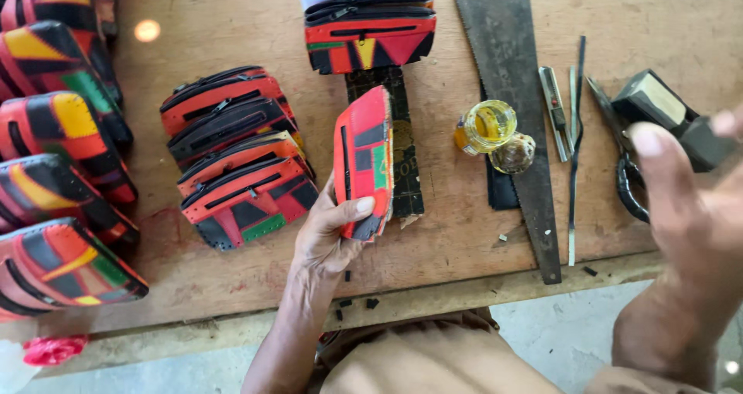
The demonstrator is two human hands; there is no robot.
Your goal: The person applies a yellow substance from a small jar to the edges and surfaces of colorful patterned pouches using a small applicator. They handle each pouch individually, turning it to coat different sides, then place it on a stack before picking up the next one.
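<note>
One patchwork leather pouch (364, 162) stands on edge in the left hand (329, 235), thumb across its near face and fingers wrapped behind, clamped on its lower end above the bench's near edge. It is red with black, green and grey patches. The right hand (685, 216) hovers well above the bench's right end, fingers loosely apart and holding nothing, nearest the black scissors (628, 179) and a dark block (665, 111).

By my judgement the pouch is being checked or readied for edge work, and the next move calls for the free hand to pick a tool while the grip keeps the pouch steady.

As for containers, a small glass jar (487, 125) lies on its side beside the handsaw (515, 107), with yellowish liquid or glue inside; its lid (512, 154) rests just beside it. Zipped pouches (236, 154) lie stacked left of centre, another pair (370, 32) at the far edge; whether they hold anything I cannot tell.
</note>
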